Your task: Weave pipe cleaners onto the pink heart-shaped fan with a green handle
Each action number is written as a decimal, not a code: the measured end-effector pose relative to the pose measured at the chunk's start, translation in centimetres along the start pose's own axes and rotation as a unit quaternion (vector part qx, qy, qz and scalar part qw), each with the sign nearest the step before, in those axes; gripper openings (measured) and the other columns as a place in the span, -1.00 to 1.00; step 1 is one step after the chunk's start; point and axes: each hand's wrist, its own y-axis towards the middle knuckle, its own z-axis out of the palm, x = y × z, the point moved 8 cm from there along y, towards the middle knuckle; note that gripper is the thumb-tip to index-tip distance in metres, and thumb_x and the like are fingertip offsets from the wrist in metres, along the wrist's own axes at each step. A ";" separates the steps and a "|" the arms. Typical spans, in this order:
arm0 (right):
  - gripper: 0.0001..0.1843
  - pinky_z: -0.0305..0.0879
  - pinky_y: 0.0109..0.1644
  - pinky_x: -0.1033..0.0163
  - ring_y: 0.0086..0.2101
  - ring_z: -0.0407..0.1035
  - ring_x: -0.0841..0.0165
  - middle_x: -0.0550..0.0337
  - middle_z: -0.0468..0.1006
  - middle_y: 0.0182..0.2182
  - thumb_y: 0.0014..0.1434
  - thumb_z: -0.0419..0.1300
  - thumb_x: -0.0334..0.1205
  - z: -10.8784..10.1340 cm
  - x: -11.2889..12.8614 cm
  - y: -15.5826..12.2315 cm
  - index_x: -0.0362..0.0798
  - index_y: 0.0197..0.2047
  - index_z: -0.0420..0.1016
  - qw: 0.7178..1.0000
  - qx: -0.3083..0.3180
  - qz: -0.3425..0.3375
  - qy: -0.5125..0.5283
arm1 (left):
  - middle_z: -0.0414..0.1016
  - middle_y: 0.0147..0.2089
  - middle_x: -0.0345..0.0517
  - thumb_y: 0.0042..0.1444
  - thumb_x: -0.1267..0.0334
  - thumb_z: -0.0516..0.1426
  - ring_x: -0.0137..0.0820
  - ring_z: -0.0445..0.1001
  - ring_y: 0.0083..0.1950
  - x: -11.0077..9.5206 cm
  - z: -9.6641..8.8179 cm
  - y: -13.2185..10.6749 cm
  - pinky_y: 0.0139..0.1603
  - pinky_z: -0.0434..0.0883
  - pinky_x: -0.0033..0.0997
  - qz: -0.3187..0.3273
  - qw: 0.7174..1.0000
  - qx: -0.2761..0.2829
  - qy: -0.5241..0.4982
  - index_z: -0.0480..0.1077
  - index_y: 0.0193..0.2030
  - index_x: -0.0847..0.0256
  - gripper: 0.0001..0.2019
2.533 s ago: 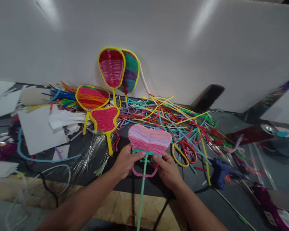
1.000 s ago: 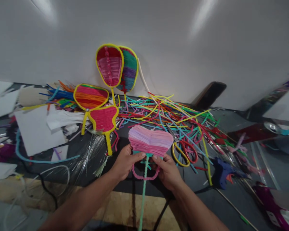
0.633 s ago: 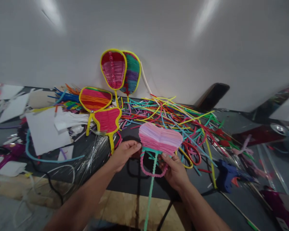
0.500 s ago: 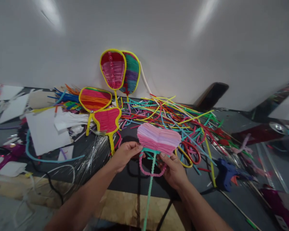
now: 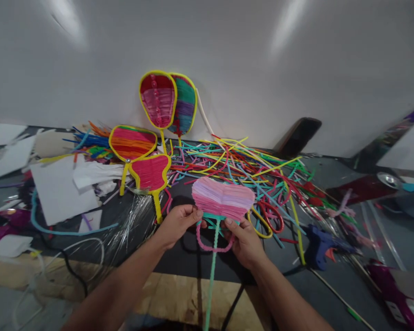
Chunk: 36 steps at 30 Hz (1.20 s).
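Note:
Between my two hands is a pipe-cleaner fan (image 5: 223, 198) in pink and lilac rows, with a teal band along its lower edge. A pink twisted loop (image 5: 207, 247) hangs below the band, and a mint-green twisted stem (image 5: 212, 280) runs down toward me. My left hand (image 5: 179, 224) pinches the fan's lower left corner between thumb and fingers. On the lower right side, my right hand (image 5: 245, 239) grips the band, thumb in front and fingers partly hidden behind. Just left of my left hand lies a pink fan with a yellow rim (image 5: 151, 174).
Loose pipe cleaners (image 5: 227, 158) are heaped along the wall. Two yellow-rimmed fans (image 5: 158, 103) lean there, beside a phone (image 5: 298, 137). Scissors (image 5: 274, 218) and a blue glue gun (image 5: 319, 248) lie at right. White card (image 5: 60, 193), silvery strands and cables are at left.
The whole view has shifted slightly, so things on the table appear a little further left. Both hands keep the same hold on the fan.

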 end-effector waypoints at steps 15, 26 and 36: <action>-0.73 0.29 -0.44 0.42 -0.52 0.34 0.50 0.28 0.52 -0.49 -0.07 0.37 -0.10 1.6 -0.1 -0.4 -0.05 -0.30 0.54 0.995 0.071 0.053 0.043 | 0.31 -0.59 -0.32 -0.15 -0.04 0.27 -0.55 0.29 -0.54 -0.7 -1.2 0.0 -0.48 0.25 -0.57 -0.006 0.996 -0.058 -0.071 0.32 -0.53 0.24 -0.63; -0.74 0.31 -0.37 0.40 -0.48 0.35 0.50 0.25 0.54 -0.41 -0.04 0.35 -0.17 2.2 0.2 -0.5 -0.03 -0.23 0.54 0.992 0.120 0.033 0.005 | 0.41 -0.50 -0.27 -0.11 0.06 0.28 -0.54 0.39 -0.50 -0.5 -1.0 0.4 -0.43 0.38 -0.55 -0.021 0.993 -0.023 -0.112 0.36 -0.41 0.26 -0.70; -0.72 0.28 -0.39 0.38 -0.46 0.34 0.47 0.26 0.51 -0.40 -0.03 0.33 -0.17 2.2 0.0 -0.3 -0.01 -0.21 0.48 0.993 0.114 0.009 -0.031 | 0.54 -0.39 -0.18 -0.05 0.20 0.25 -0.42 0.53 -0.38 -0.7 0.4 0.3 -0.31 0.47 -0.45 -0.005 0.985 0.007 -0.170 0.38 -0.24 0.21 -0.76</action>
